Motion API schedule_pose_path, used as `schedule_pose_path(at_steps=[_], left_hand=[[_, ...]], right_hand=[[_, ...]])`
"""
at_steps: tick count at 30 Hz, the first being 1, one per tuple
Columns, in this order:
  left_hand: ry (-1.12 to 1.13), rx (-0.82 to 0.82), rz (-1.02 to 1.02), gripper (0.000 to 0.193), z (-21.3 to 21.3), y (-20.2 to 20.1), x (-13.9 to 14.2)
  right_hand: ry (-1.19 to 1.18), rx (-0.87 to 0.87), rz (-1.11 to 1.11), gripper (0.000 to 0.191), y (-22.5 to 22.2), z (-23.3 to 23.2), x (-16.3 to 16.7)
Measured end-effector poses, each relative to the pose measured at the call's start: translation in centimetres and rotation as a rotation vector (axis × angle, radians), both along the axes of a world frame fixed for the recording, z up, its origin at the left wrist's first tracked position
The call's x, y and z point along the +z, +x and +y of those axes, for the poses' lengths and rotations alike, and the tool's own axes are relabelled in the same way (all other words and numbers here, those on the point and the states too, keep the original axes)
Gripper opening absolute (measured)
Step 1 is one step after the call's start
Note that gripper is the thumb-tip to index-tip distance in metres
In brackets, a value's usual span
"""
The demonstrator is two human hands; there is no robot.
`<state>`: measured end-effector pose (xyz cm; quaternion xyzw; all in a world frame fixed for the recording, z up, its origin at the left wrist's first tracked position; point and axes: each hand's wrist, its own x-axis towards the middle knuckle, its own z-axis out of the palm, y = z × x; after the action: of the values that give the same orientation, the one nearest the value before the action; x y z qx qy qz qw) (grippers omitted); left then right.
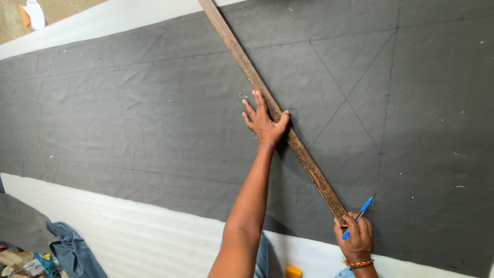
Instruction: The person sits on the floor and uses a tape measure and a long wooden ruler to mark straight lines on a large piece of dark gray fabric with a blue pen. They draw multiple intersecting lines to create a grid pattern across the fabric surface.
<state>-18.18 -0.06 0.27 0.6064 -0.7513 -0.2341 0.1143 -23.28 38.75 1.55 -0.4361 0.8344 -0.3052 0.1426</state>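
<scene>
A long, worn wooden straightedge (242, 56) lies diagonally across a wide sheet of dark grey fabric (128, 118) marked with faint drawn lines. My left hand (264, 121) presses flat on the straightedge near its middle, fingers spread. My right hand (356, 238) sits at the lower end of the straightedge and grips a blue pen (358, 216), its tip pointing up and right beside the wood's edge. A beaded bracelet (359, 264) circles my right wrist.
White foam sheeting (128, 231) lies under the fabric and shows along the near and far edges. A blue cloth (72, 249) and small clutter sit at the bottom left. A yellow object (293, 271) peeks in at the bottom edge.
</scene>
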Motion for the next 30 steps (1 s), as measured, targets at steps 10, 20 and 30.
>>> schedule_pose_path(at_steps=[10, 20, 30], left_hand=[[0.032, -0.018, -0.010, 0.115, 0.1, 0.0, 0.3], [0.027, -0.037, -0.029, 0.117, 0.9, 0.3, -0.6], [0.072, -0.056, -0.071, 0.121, 1.2, 0.5, -1.4]], right_hand=[[-0.030, -0.016, 0.012, 0.036, -0.2, -0.1, 0.8], [-0.039, -0.006, -0.039, 0.036, -0.9, -0.1, 1.6], [-0.082, 0.036, -0.027, 0.038, -1.7, -0.2, 2.5]])
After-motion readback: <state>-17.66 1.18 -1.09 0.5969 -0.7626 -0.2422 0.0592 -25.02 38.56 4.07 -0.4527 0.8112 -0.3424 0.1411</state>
